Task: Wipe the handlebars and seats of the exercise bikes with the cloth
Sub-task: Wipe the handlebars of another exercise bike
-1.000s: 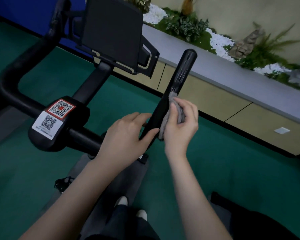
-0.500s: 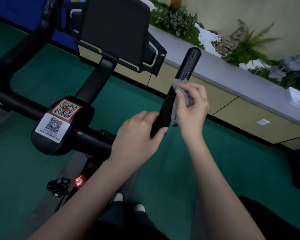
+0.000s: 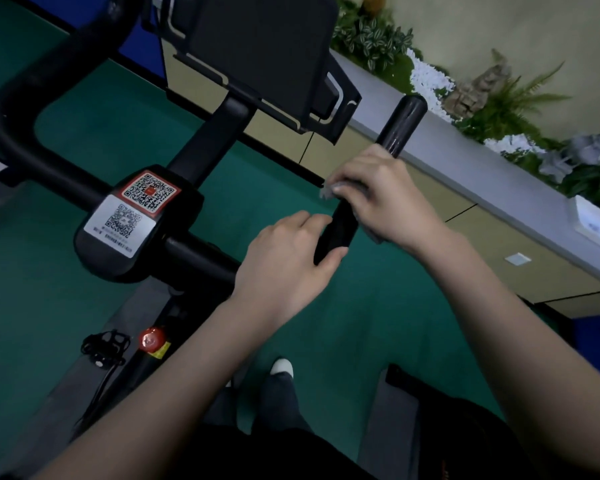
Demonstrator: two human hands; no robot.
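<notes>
My right hand [image 3: 385,199] has its fingers curled round the black handlebar grip [image 3: 402,123], clamping the grey cloth [image 3: 327,192] against it, and a corner of the cloth shows just past the fingertips. My left hand [image 3: 284,261] clasps the same grip just below those fingers, thumb on the near side and fingers curled over the far side. The grip's bare end rises beyond the right-hand fingers, beside the console [image 3: 257,46].
</notes>
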